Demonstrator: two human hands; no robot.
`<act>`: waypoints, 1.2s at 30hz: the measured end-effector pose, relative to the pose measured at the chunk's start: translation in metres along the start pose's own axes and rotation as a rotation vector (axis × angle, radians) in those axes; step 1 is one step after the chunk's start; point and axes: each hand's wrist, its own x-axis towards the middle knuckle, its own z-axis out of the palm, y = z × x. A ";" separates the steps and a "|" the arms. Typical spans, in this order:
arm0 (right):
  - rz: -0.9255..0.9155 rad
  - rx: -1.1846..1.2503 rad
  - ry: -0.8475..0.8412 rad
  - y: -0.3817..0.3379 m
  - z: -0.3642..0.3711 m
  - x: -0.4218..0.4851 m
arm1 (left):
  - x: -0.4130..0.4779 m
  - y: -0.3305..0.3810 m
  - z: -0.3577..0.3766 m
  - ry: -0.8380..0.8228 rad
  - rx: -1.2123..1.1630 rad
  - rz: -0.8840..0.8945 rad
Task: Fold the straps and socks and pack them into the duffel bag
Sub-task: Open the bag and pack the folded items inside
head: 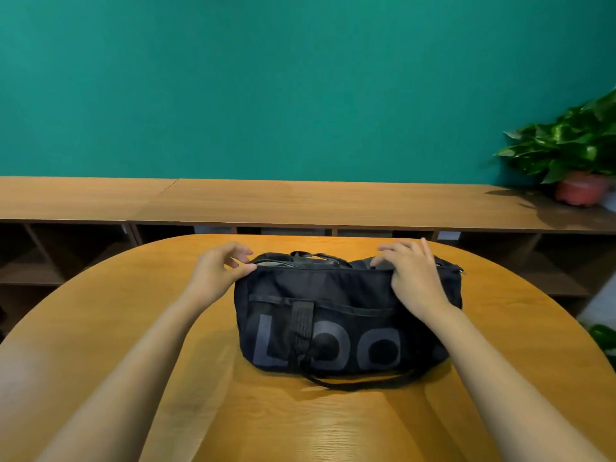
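A black duffel bag (336, 315) with large grey letters lies on the round wooden table (186, 328). Its top zipper gapes open on the left half, showing grey fabric inside. My left hand (220, 266) pinches the bag's top edge at its left end with thumb and curled fingers. My right hand (411, 271) lies on the bag's top right, fingers bent over the zipper line; whether it holds the zipper pull is hidden. A black strap (353, 383) trails from under the bag's front. No loose socks or straps are in sight.
Behind the table runs a long wooden shelf (300, 201) against a green wall. A potted plant (576, 155) stands at the shelf's right end. More leaves (605, 341) show at the right edge.
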 end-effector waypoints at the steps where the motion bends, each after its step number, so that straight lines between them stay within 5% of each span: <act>1: -0.037 0.078 0.033 -0.018 0.002 0.005 | 0.000 -0.001 -0.005 -0.019 -0.005 -0.035; 5: -0.146 0.278 -0.020 -0.094 0.017 0.021 | 0.000 -0.006 -0.011 -0.108 -0.060 -0.206; 11: -0.209 0.185 -0.209 -0.162 0.054 0.034 | -0.002 -0.003 -0.006 -0.024 -0.354 -0.391; 16: -0.181 0.119 -0.137 -0.179 0.069 0.038 | -0.002 0.001 -0.010 0.050 -0.684 -0.537; 19: -0.153 0.169 -0.115 -0.181 0.073 0.041 | -0.002 0.001 -0.012 0.035 -0.746 -0.530; 26: -0.002 0.660 -0.425 -0.169 0.072 0.045 | -0.003 0.000 -0.013 -0.009 -0.871 -0.534; 33: 0.210 0.792 -0.176 -0.173 0.080 0.043 | -0.008 0.011 -0.005 -0.036 -0.905 -0.512; 36: 0.184 0.651 -0.108 -0.170 0.080 0.040 | -0.010 0.006 -0.002 0.096 -0.558 -0.303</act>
